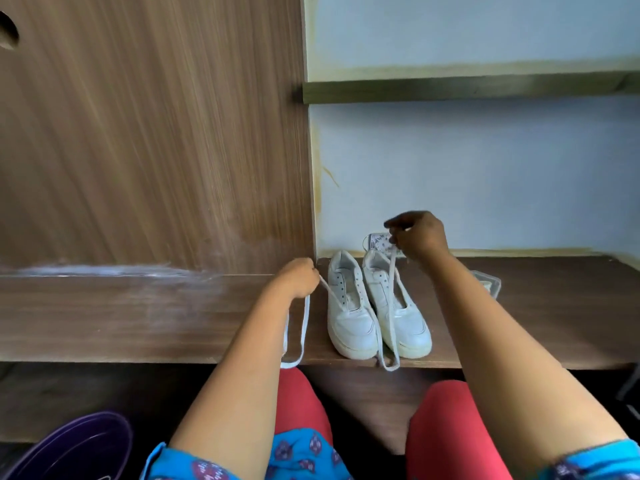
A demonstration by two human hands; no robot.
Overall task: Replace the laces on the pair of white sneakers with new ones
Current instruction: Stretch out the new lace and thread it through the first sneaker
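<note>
Two white sneakers stand side by side on the dark wooden ledge (519,327), toes toward me: the left sneaker (348,317) and the right sneaker (403,313). Their eyelets look bare. My left hand (299,277) grips a white lace (304,327) whose loop hangs over the ledge's front edge. My right hand (417,237), raised above the right sneaker's heel, pinches a lace (389,306) that runs down across that shoe and loops past the ledge edge. Whether both hands hold one lace I cannot tell.
A brown wooden panel (156,150) rises at the left, and a shelf (467,88) crosses the pale wall above. A small patterned packet (377,241) lies behind the shoes and a clear plastic box (488,282) to their right. A purple tub (79,448) sits at the lower left.
</note>
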